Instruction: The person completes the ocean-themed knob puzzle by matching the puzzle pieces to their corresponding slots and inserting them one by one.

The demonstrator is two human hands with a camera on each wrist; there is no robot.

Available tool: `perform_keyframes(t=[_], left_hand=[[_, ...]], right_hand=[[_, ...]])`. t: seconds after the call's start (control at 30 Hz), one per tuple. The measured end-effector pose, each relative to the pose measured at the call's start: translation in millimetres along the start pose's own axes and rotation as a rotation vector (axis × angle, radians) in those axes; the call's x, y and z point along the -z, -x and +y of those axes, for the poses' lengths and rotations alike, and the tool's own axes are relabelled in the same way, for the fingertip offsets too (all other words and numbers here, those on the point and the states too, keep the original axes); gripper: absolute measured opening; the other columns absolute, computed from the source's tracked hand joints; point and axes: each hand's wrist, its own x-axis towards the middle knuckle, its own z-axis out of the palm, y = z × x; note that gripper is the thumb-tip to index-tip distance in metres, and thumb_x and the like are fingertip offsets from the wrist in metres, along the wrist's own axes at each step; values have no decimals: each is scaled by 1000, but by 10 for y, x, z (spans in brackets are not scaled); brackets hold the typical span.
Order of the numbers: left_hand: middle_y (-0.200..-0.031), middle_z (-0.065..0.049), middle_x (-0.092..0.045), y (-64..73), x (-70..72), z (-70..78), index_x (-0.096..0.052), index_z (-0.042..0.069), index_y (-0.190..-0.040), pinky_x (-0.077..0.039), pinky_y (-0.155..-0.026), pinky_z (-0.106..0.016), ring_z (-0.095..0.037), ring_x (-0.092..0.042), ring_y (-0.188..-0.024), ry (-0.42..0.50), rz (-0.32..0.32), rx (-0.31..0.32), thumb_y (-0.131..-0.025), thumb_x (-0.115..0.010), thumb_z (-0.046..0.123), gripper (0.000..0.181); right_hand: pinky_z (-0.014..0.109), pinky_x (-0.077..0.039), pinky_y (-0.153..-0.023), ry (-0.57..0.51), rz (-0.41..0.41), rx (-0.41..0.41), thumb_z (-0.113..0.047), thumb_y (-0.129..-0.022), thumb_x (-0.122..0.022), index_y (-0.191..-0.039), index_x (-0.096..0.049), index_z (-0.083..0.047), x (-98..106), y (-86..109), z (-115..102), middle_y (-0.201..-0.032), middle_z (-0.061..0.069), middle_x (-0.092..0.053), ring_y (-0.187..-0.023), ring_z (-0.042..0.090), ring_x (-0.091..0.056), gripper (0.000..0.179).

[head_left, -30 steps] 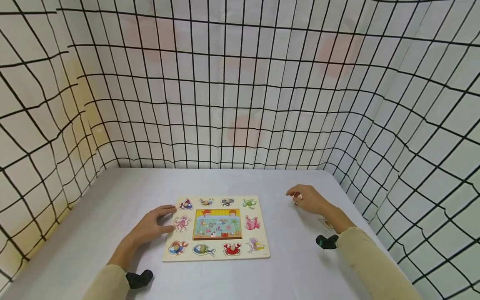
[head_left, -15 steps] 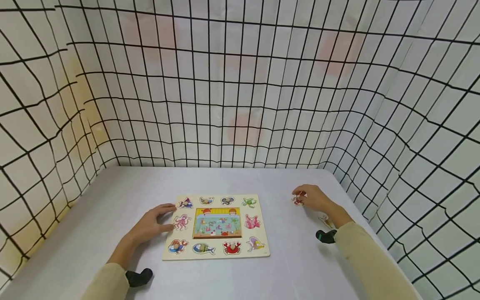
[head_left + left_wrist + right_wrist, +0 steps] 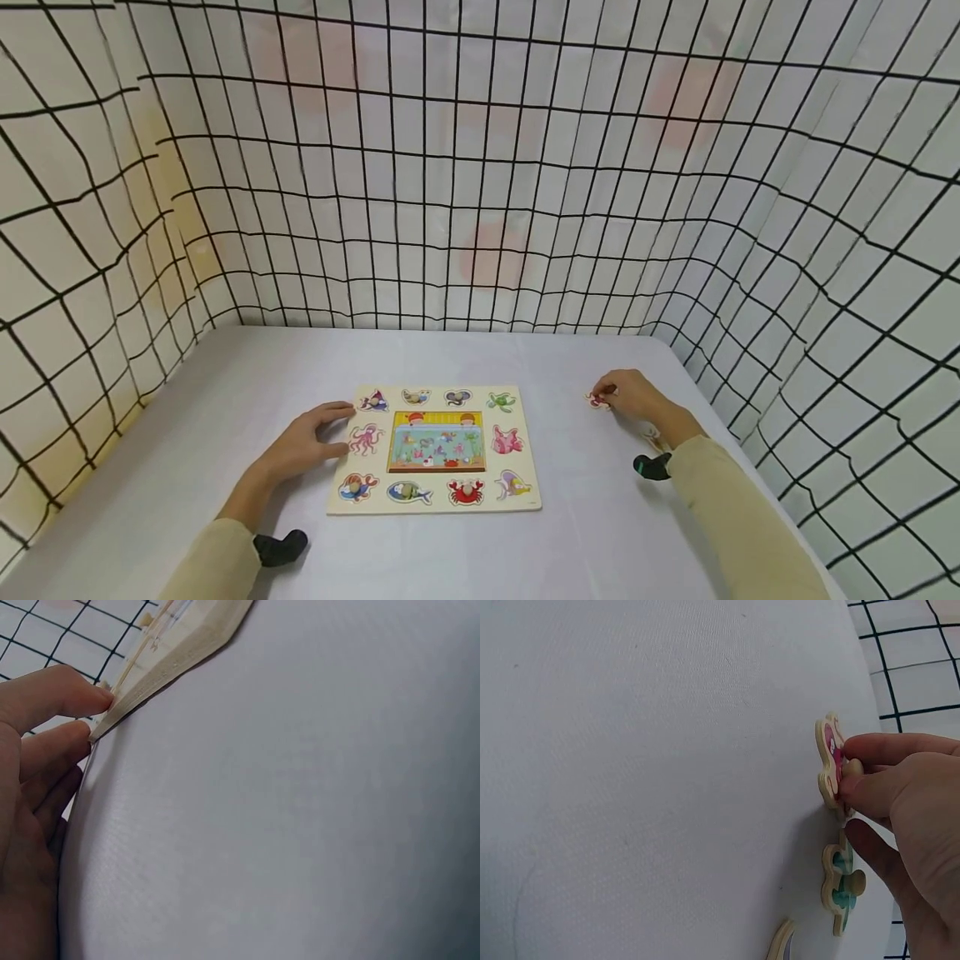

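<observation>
My right hand (image 3: 633, 396) pinches the wooden knob of a pink octopus puzzle piece (image 3: 827, 761) between thumb and finger, at the right of the table. In the head view the hand partly covers this octopus piece (image 3: 596, 401). A wooden sea-animal puzzle board (image 3: 435, 507) lies flat in the middle. My left hand (image 3: 303, 446) touches the board's left edge with spread thumb and fingers; the left wrist view shows its fingertips (image 3: 101, 697) against the board's edge (image 3: 176, 671). Knobbed pieces such as a red crab (image 3: 466, 492) and a blue fish (image 3: 408, 492) sit in the board.
Close under my right hand lies a teal knobbed piece (image 3: 841, 889); part of another loose piece (image 3: 780, 942) shows at the bottom of the right wrist view. A black grid net (image 3: 450, 208) surrounds the white table (image 3: 570, 550) at the back and sides.
My right hand has shifted slightly right, and its fingers have come together on the octopus piece's knob. My left hand stays at the board's edge. The head view has tilted a little.
</observation>
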Motion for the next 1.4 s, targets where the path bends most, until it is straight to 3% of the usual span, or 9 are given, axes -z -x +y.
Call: perform_keyframes(t=[0.4,0.6,0.93,1.2,1.4], left_hand=[[-156,-22,-43,24,-7,13,-58,1,-144,-22,-115,-71,-50,-29,-147,10,-22,2,-83,-79,21,68],[-157,-23,-42,33,-24,-16,-57,0,-145,-21,-115,-71,-51,-28,-147,18,-27,3,-84,-78,22,68],[-157,-23,-42,21,-24,-18,-57,0,-145,-20,-116,-71,-50,-28,-148,21,-19,6,-84,-78,19,67],[-157,-23,-43,22,-10,-10,-58,0,-144,-21,-116,-71,-51,-28,-147,17,-15,4,-83,-78,20,67],[-156,-24,-43,11,-10,-21,-58,-1,-144,-21,-115,-72,-52,-29,-146,18,-5,-6,-83,-79,21,68]], right_hand=[[49,-55,-91,23,-29,-6,-7,-100,-67,-109,-78,-5,33,-22,-8,-110,8,-73,-104,27,-65,14],[52,-54,-93,17,-5,25,-8,-100,-67,-108,-77,-4,52,-44,-105,-107,8,-73,-103,29,-66,13],[46,-56,-88,62,-6,63,-11,-100,-69,-108,-76,-4,21,-105,-269,-103,4,-73,-98,23,-66,13],[33,-54,-73,54,4,95,-14,-99,-72,-104,-75,-4,30,-167,-422,-87,-5,-68,-79,13,-59,12],[30,-53,-69,60,-9,104,-18,-99,-72,-102,-75,-5,21,-238,-557,-84,-6,-66,-76,12,-56,14]])
